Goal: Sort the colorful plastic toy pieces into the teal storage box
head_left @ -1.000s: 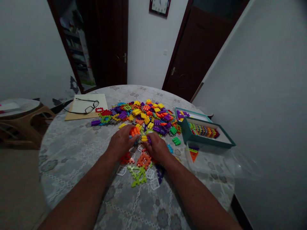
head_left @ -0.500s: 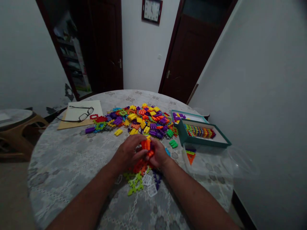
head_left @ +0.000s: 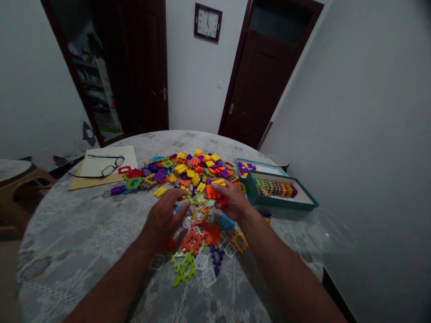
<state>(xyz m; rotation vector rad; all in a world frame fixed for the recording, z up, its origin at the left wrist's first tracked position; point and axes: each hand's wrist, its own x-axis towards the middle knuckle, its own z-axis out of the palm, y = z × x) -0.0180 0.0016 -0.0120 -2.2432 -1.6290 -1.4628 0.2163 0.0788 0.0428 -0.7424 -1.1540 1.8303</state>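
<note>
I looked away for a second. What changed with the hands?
The hands parted: the left hand let go of the orange block, which the right hand now holds alone, by the pile. Glasses and box stayed put.

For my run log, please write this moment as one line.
left hand: open, beside flat pieces | right hand: holds orange blocks | table: block pile, teal box

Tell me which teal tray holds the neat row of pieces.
The nearer tray, beside the right hand; the farther tray holds only a few loose pieces.
</note>
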